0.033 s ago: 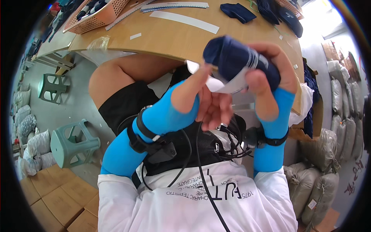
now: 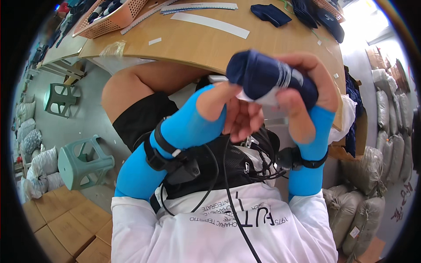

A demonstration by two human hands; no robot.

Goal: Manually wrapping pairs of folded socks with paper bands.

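Note:
A rolled bundle of navy socks (image 2: 267, 76) with pale stripes is tilted above the table's near edge. My right hand (image 2: 309, 83) is closed round its right end, with the thumb below and the fingers over the top. A white paper strip (image 2: 268, 98) lies against the underside of the bundle. My left hand (image 2: 241, 109) is closed on this strip at the bundle's left end, its other fingers curled beneath. The strip's loose end shows beyond the left thumb. Part of the strip is hidden behind the left fingers and the bundle.
On the wooden table (image 2: 144, 50) lie a flat white strip (image 2: 210, 24), rulers (image 2: 197, 6) and folded navy fabric (image 2: 270, 14). A pink basket (image 2: 116, 19) stands far left. Green stools (image 2: 81, 162) and cardboard boxes (image 2: 66, 223) are at left, wrapped sacks (image 2: 362, 219) at right.
The sock bundle has tipped slightly, its left end moving a little left and down. Less of the white strip shows under it. Both hands keep their hold.

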